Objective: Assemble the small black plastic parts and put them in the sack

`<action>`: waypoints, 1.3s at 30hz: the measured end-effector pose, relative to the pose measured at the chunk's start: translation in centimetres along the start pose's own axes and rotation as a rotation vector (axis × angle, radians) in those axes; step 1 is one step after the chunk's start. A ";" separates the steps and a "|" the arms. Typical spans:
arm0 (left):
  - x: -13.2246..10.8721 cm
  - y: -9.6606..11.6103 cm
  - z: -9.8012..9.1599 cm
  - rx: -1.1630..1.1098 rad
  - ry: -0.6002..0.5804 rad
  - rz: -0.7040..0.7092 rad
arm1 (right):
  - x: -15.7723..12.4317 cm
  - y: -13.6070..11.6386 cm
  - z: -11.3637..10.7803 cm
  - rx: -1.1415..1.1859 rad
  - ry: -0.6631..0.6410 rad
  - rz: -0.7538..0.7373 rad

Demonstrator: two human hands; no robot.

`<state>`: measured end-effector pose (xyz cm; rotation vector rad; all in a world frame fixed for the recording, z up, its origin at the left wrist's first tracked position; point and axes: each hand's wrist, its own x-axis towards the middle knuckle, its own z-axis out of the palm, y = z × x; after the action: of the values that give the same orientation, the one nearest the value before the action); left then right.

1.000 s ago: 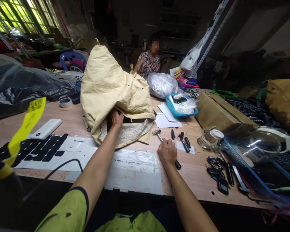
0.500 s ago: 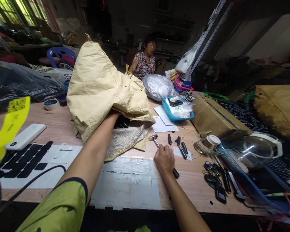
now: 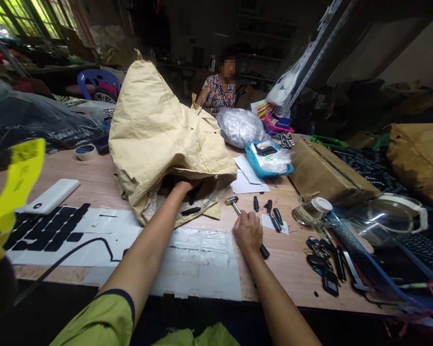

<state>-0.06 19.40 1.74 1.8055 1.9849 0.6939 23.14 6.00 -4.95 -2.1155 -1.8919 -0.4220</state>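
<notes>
My left hand (image 3: 185, 185) reaches into the mouth of a large tan sack (image 3: 159, 125); its fingers are hidden in the dark opening. Several black pieces lie inside, and one black piece (image 3: 191, 211) rests at the sack's lip. My right hand (image 3: 248, 231) is closed around a hammer (image 3: 232, 201) lying on the table, its head poking out beyond my fingers and its black grip end showing behind. Just right of the hammer are small black-handled tools (image 3: 276, 218). In front of the sack, clear plastic covers a pale sheet (image 3: 202, 264).
Flat black pieces (image 3: 54, 230), a white device (image 3: 54, 196) and a tape roll (image 3: 85, 152) are at left. A blue basket (image 3: 270, 166), cardboard box (image 3: 328, 170), lidded jar (image 3: 312, 210) and keys (image 3: 317, 254) stand at right. Another person (image 3: 218, 93) sits across the table.
My left hand has drawn back a little toward the sack's mouth, so more of it shows. The sack opening gapes wider, with a black piece visible at its lip. My right hand stays on the hammer.
</notes>
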 end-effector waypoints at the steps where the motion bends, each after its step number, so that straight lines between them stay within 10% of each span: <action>1: -0.9 0.1 -0.2 0.024 -0.011 0.003 | 0.1 0.0 0.0 0.004 -0.007 0.003; 14: -8.4 -0.6 -1.8 0.339 -0.107 0.100 | 0.5 -0.1 -0.5 0.023 -0.044 0.014; 27: -13.4 -2.2 0.1 0.204 0.233 0.198 | 0.4 0.0 0.1 0.020 -0.015 0.008; 39: -16.2 -1.5 2.8 0.158 0.132 0.122 | 0.6 0.1 0.4 -0.011 -0.006 0.013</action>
<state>2.15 3.57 -2.25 2.0357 2.0796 0.7280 23.35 6.65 -5.11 -2.1375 -1.8825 -0.4248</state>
